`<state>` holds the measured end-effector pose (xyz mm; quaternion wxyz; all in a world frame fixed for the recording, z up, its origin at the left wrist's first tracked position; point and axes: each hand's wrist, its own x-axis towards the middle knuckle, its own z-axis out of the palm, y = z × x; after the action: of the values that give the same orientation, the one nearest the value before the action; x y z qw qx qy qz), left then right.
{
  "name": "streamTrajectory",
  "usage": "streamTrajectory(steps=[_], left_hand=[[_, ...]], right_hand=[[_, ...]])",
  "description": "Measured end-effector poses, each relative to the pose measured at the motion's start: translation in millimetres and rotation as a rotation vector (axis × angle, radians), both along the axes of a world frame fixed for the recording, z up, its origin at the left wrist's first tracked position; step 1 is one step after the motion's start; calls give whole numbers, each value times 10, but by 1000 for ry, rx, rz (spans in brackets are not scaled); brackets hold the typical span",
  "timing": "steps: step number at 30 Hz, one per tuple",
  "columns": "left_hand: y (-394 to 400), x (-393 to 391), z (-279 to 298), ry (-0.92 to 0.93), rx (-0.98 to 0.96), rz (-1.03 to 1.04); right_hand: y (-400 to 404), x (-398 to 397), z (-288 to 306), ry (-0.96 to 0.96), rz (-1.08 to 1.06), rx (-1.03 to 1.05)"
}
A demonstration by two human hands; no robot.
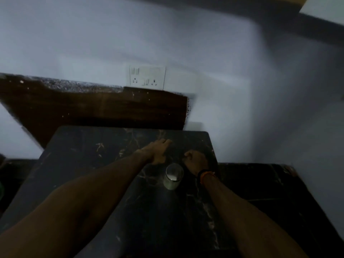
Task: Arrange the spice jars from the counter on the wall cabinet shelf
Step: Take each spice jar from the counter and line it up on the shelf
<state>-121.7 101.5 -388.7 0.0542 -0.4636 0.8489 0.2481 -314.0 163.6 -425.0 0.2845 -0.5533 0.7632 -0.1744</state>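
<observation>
Dim, blurred kitchen corner: pale wall with a white switch-and-socket plate (pixel 147 77) at 12 o'clock, above a dark, veined, polished stone worktop (pixel 96 164). Left hand (pixel 159 151) lies flat on the stone, fingers (pixel 165 142) extended and together, holding nothing. Right hand (pixel 196 161), at 3 o'clock of it, has fingers curled inward; whether they grip anything cannot be told. A cylindrical clear glass spice jar (pixel 173 176) with white contents stands on the worktop at 6 o'clock of the hands, between the wrists. A dark band with orange thread (pixel 205 175) circles the right wrist.
</observation>
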Motion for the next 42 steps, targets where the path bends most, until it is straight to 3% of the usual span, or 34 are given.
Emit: streamTrajectory(steps=[6, 15, 20, 26, 33, 38, 42], left_hand=[[232, 155, -243, -42, 103, 73], [458, 336, -461, 9, 248, 176], [530, 423, -491, 84, 315, 250], [552, 429, -553, 266, 391, 390], [700, 368, -814, 549, 609, 678], [803, 225, -869, 839, 913, 993], [767, 120, -786, 1192, 1207, 1004]], right_hand=[[158, 250, -355, 40, -2, 159], [157, 593, -560, 278, 40, 234], [134, 619, -594, 293, 24, 234], [163, 519, -595, 206, 59, 209], [113, 320, -368, -58, 134, 90], [73, 169, 82, -260, 249, -14], [23, 90, 438, -337, 390, -56]])
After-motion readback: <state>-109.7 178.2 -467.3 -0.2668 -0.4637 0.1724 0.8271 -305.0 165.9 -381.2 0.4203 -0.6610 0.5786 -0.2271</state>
